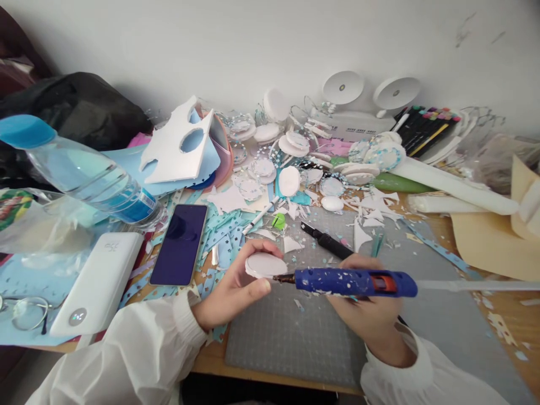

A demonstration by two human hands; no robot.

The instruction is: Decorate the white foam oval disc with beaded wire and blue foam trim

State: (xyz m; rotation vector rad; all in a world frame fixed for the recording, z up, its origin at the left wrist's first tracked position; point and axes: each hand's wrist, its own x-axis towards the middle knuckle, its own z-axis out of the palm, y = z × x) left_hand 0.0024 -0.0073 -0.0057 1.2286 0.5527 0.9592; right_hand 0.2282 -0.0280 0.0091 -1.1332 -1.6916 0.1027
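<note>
My left hand (236, 289) pinches a white foam disc (265, 264) between thumb and fingers, holding it flat above the grey cutting mat (295, 337). My right hand (367, 315) is wrapped around a blue glue gun (354, 282) speckled with white bits. The gun lies sideways with its nozzle touching the right edge of the disc. A clear glue stick pokes out of the gun's back, toward the right. Both sleeves are white.
A dark phone (180, 243), a white power bank (99, 281), glasses (25, 312) and a water bottle (84, 174) lie at the left. A black craft knife (327, 242), paper scraps, several more white discs (291, 143), foam rolls (455, 183) and markers (426, 126) crowd the back.
</note>
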